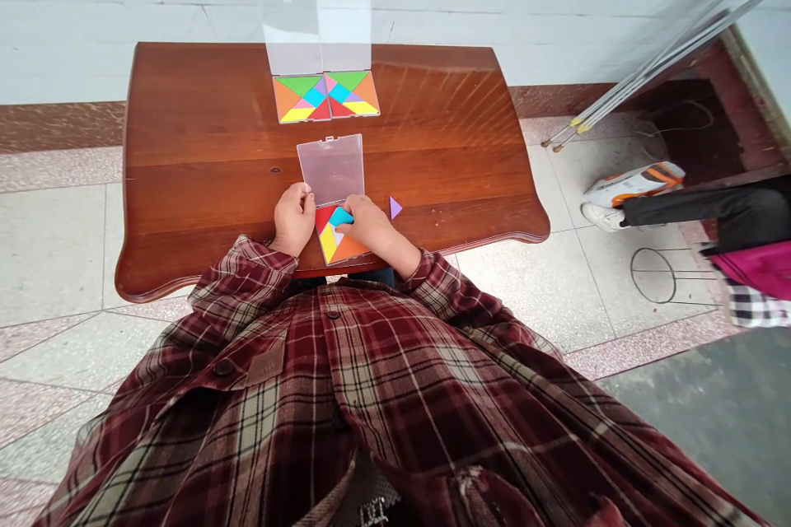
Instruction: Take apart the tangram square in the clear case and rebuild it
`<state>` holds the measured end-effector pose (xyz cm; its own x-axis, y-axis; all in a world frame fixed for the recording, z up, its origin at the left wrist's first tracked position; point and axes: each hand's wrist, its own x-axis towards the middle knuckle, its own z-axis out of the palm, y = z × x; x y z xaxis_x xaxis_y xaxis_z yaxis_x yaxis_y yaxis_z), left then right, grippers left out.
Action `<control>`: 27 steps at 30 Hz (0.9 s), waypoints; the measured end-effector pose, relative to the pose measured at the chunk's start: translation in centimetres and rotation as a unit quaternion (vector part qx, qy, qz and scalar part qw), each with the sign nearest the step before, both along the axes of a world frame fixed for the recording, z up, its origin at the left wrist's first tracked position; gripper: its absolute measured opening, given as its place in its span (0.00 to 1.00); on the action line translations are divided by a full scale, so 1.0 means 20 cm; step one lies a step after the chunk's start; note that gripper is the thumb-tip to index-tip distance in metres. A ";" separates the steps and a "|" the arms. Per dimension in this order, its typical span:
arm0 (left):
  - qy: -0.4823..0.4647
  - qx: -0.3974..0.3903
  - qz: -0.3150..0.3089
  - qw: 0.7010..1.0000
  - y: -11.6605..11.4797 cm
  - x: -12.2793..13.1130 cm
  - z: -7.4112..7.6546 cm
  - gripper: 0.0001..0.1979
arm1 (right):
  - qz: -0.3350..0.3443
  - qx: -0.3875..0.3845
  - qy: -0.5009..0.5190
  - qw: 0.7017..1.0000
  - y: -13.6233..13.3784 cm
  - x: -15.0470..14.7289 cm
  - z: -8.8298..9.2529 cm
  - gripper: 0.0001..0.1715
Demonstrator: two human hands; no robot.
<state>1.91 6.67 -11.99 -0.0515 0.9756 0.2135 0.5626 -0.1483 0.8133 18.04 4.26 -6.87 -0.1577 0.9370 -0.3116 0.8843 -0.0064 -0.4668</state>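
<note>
Near the bottom edge of the wooden table [185, 181], the right hand [367, 222] pinches narrowly on a blue puzzle piece [339, 216], which lies in the open puzzle case [327, 243] at center. The left hand [293, 218] sits at the lower-left edge of the clear lid [330, 170]; whether it grips, I cannot tell. A loose purple triangle [395, 207] lies just right of the right hand, nearer it than the left. Another open puzzle case [326, 96] lies farther up the table, at upper center.

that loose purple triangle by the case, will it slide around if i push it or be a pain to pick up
The purple triangle tile looks thin and flat, so it probably won't roll or tip. On the glossy wooden table it would likely slide easily when pushed. Being small and low, it may be fiddly to pinch up, and it is probably light and stiff.
</note>
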 end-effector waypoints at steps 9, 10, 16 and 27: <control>-0.002 0.000 -0.004 1.000 0.01 -0.01 -0.02 0.05 | -0.127 0.116 0.092 0.981 0.03 0.36 0.00 0.10; -0.003 -0.002 -0.004 1.000 0.01 -0.01 -0.02 0.05 | -0.152 0.125 0.079 0.977 0.04 0.42 -0.01 0.11; 0.001 -0.001 -0.002 1.000 0.01 -0.01 -0.02 0.05 | -0.199 0.091 -0.023 0.976 0.03 0.60 -0.06 0.16; 0.022 0.006 -0.003 1.000 0.01 0.00 -0.02 0.05 | 0.078 0.040 0.057 0.995 -0.13 0.04 0.11 0.19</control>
<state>1.82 6.92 -12.36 -0.0363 0.9733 0.2268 0.5976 -0.1607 0.7855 18.78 1.70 -4.69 -0.3332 0.9194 -0.2090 0.8127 0.1677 -0.5580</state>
